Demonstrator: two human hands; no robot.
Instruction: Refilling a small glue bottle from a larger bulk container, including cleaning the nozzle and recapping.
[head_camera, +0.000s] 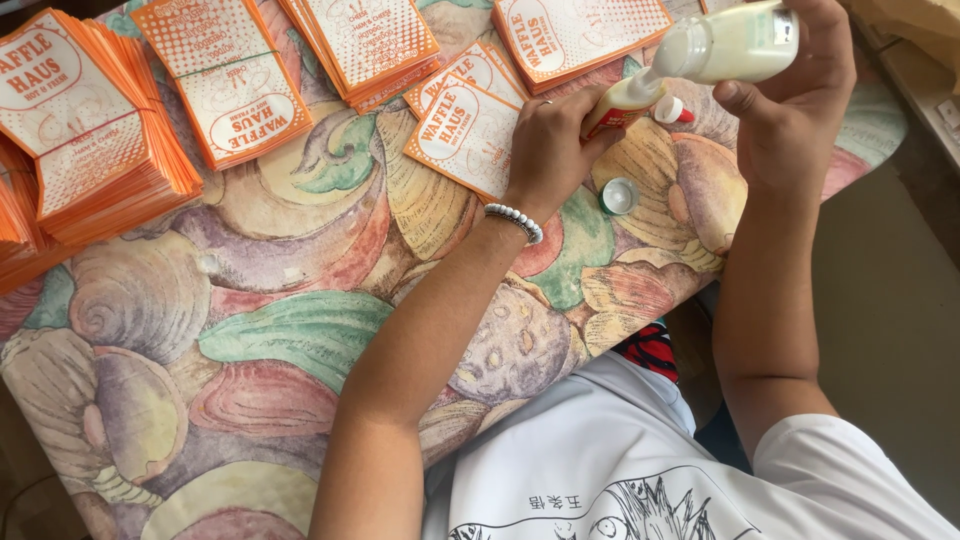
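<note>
White shirt (640, 470) with a black line drawing fills the near edge of the view, and both bare forearms reach away from it over a table (250, 330) covered in a cloth of painted fruit and shells.

Left hand (550, 140), a pale bead bracelet (517, 220) at its wrist, rests on the cloth with the fingers curled shut around a small glue bottle (625, 100); only the bottle's pale shoulder and orange label show past the knuckles. Just right of that hand a small green cap (618, 195) lies open side up, and a red-tipped cap (675, 110) sits near the small bottle's mouth.

Right hand (790, 100) is raised and closed round a bigger bottle (735, 45) of white glue, tipped so its neck comes down to the small one. Thumb lies under the body and the fingers wrap over the far end (the base is hidden behind them).

Both bottles look like light, soft plastic that would give under a squeeze, and slippery if glue runs; mid-body seems the safest hold.

Farther off lie orange-and-white paper sleeves: loose sleeves (465, 130) beside the left hand, banded stacks (80, 130) at the left and along the far edge.
</note>
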